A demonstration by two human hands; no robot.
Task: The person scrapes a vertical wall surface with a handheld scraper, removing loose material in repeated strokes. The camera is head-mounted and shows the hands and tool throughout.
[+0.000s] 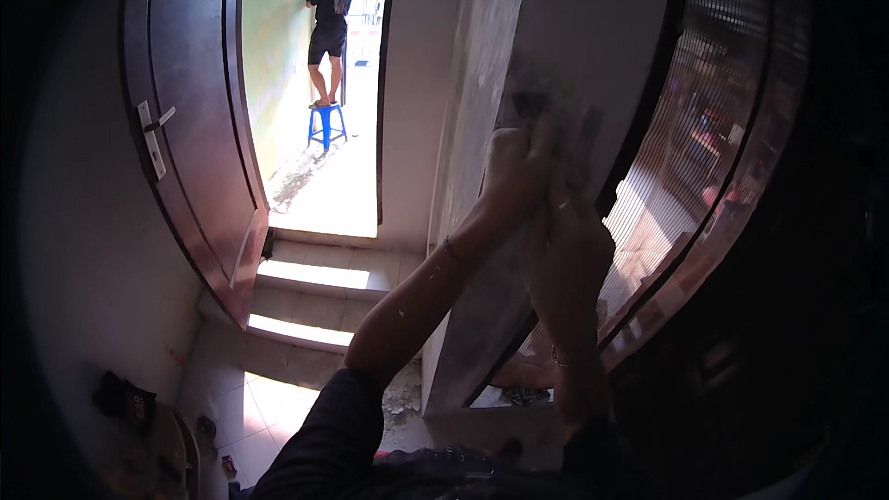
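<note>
Both my arms reach up to a grey wall pillar beside a ribbed glass window. My left hand is closed, its knuckles against the pillar near the corner. Close beside it, a little lower and to the right, my right hand also looks curled, with its fingertips blurred. A dark smudged shape shows just above the fingers; whether it is a tool, a pad or a mark on the wall I cannot make out. Pale specks dot my left forearm.
At the left a brown wooden door stands open. Tiled steps lead up to a bright doorway, where another person stands on a blue stool facing a wall. The ribbed glass window is at the right. Dark items lie lower left.
</note>
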